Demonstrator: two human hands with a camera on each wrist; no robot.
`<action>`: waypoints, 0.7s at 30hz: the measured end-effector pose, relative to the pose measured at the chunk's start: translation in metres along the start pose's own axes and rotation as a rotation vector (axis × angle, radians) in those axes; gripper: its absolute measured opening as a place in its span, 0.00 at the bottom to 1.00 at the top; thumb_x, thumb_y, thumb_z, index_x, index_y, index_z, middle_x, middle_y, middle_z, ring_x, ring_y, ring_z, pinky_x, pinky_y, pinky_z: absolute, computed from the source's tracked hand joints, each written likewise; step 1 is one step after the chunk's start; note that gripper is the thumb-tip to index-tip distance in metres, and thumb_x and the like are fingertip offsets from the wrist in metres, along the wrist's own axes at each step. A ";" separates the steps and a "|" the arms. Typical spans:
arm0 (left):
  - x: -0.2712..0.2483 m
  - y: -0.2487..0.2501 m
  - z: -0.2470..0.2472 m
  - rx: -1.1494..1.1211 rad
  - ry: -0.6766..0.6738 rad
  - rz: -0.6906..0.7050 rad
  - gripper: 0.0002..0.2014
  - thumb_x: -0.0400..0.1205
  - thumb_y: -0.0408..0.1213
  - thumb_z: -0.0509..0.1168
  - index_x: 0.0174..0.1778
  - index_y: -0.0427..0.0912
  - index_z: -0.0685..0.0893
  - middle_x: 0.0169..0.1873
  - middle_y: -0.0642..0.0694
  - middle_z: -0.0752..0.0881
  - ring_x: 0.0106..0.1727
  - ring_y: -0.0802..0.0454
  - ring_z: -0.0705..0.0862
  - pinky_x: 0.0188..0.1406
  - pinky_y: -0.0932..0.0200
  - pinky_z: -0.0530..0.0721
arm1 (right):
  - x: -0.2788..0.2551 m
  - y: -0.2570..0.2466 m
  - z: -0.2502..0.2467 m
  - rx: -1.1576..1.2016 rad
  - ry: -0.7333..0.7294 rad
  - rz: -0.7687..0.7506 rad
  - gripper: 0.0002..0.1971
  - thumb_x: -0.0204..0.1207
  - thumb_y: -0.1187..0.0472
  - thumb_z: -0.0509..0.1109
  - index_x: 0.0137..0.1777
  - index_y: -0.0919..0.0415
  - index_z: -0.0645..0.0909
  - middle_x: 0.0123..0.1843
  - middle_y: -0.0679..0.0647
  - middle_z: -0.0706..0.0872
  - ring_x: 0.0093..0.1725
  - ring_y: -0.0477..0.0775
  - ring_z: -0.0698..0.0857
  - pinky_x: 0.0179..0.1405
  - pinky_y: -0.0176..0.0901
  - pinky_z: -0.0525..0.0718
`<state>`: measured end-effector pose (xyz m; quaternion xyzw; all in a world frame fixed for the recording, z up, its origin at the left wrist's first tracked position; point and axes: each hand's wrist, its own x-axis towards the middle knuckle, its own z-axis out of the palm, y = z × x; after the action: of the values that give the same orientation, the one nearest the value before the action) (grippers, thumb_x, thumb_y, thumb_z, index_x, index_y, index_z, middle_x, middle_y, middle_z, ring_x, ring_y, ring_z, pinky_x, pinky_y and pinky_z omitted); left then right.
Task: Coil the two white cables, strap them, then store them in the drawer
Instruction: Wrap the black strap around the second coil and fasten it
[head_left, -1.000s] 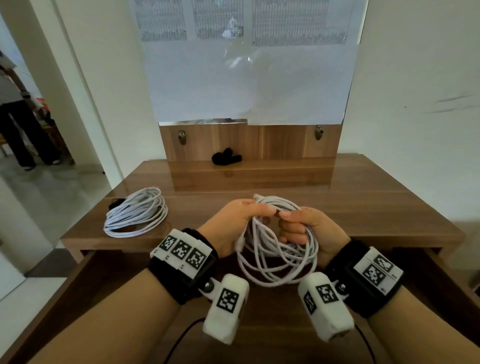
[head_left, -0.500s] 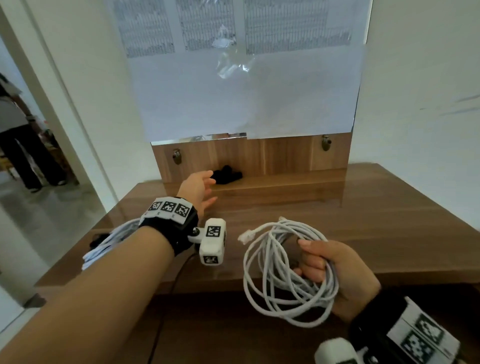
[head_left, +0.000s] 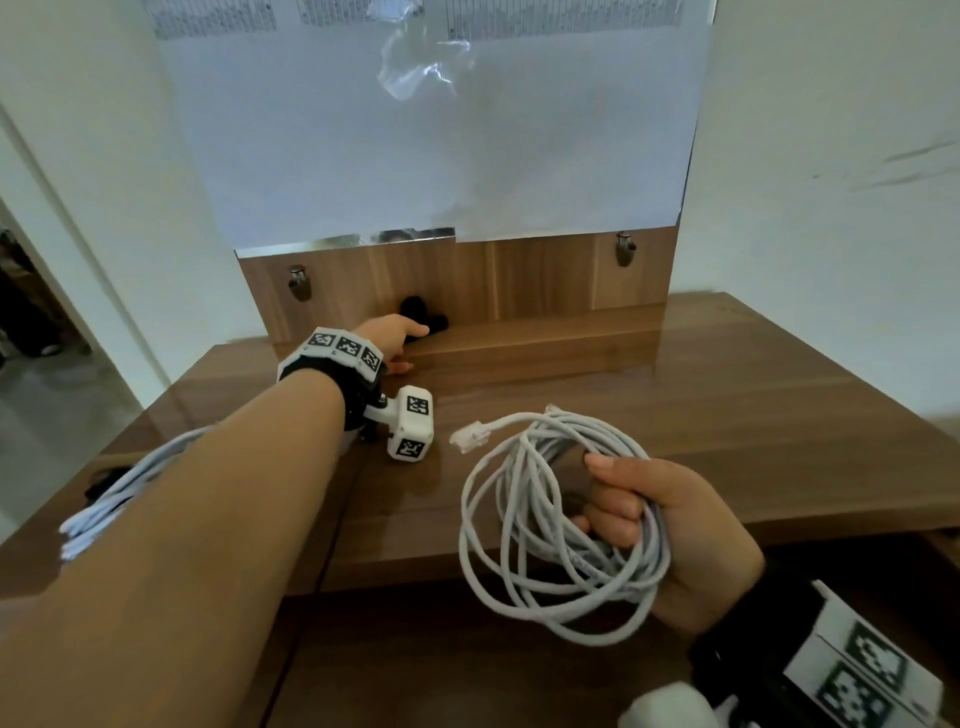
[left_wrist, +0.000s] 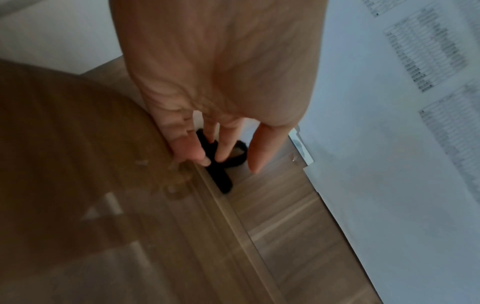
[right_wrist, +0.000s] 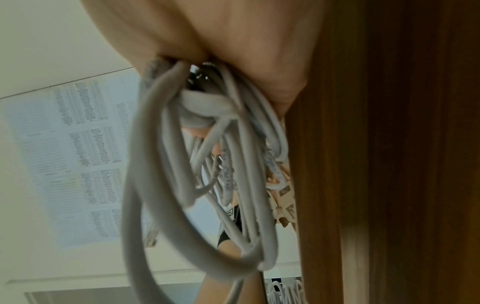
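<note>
The right hand (head_left: 691, 540) has its grip clenched round one side of a coiled white cable (head_left: 550, 525), fingers curled through the loops and thumb laid along the top. The coil hangs over the front edge of the wooden tabletop (head_left: 727, 415), with its loops standing roughly upright and its long axis running up and down. One clear plug end (head_left: 467, 435) sticks out of the top of the bundle and points left. In the right wrist view the same cable (right_wrist: 207, 174) hangs in loose loops out of the closed palm, beside a dark wooden surface.

The left hand (head_left: 395, 338) is stretched out to the back of the tabletop, where a raised wooden ledge (head_left: 545, 338) runs along the foot of an upright back panel (head_left: 519, 275). A black strap (head_left: 423, 318) lies on that ledge against the panel. In the left wrist view the fingers (left_wrist: 226, 144) are spread and nearly straight, their tips down on the black strap (left_wrist: 221, 176); the strap forms a small loop with a straight tail along the ledge. The grip is released: the fingertips touch the strap but do not close round it.

A second coiled white cable (head_left: 119, 493) lies on the left part of the tabletop, mostly hidden behind the left forearm, its long axis running from front left to back right. Something dark (head_left: 101, 480) sits against its left side; what it is cannot be told.

A large sheet of paper (head_left: 441, 130) hangs above the back panel.
</note>
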<state>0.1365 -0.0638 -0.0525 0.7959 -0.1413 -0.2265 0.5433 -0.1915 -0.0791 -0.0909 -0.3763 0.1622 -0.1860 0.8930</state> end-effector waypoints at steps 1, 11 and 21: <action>0.000 0.001 0.001 0.027 0.012 0.001 0.25 0.82 0.40 0.70 0.73 0.37 0.74 0.58 0.42 0.76 0.54 0.50 0.78 0.42 0.61 0.84 | 0.000 0.000 0.001 -0.005 0.004 -0.002 0.21 0.78 0.63 0.63 0.23 0.56 0.84 0.20 0.52 0.68 0.18 0.49 0.69 0.38 0.47 0.77; -0.066 -0.013 0.002 0.432 0.025 0.152 0.11 0.79 0.29 0.73 0.57 0.37 0.86 0.48 0.43 0.88 0.37 0.52 0.89 0.34 0.63 0.89 | -0.005 0.002 0.005 -0.045 0.010 -0.053 0.24 0.81 0.66 0.60 0.22 0.56 0.80 0.20 0.51 0.67 0.18 0.48 0.67 0.34 0.44 0.79; -0.222 -0.044 -0.033 -0.424 -0.099 0.716 0.16 0.84 0.37 0.58 0.32 0.49 0.84 0.27 0.47 0.85 0.40 0.45 0.81 0.56 0.50 0.77 | -0.035 0.012 -0.001 -0.256 -0.099 0.000 0.04 0.76 0.69 0.65 0.46 0.67 0.82 0.21 0.52 0.67 0.18 0.50 0.67 0.31 0.46 0.76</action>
<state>-0.0378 0.0837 -0.0367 0.5552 -0.3849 -0.0855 0.7323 -0.2204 -0.0560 -0.0950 -0.4957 0.1401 -0.1451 0.8447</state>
